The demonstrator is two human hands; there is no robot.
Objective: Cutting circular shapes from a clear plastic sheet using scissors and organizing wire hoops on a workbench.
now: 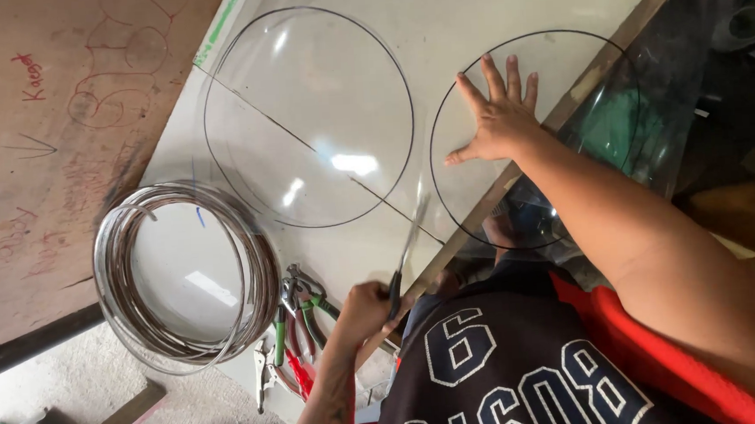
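A clear plastic sheet (470, 14) lies over a pale table top. Two large black circles are drawn on it, one (309, 116) crossed by a straight line, the other (535, 141) reaching past the table's wooden edge. My right hand (498, 119) rests flat, fingers spread, inside the right circle and presses the sheet down. My left hand (364, 313) grips the dark handles of a pair of scissors (406, 249). Their blades point up into the sheet, close to the drawn line between the two circles.
A coil of grey-brown wire (111, 281) lies at the left of the table. Several pliers with green and red handles (291, 335) lie beside it near my left hand. A brown scribbled board (49, 127) leans at the left. The wooden table edge (580, 90) runs diagonally.
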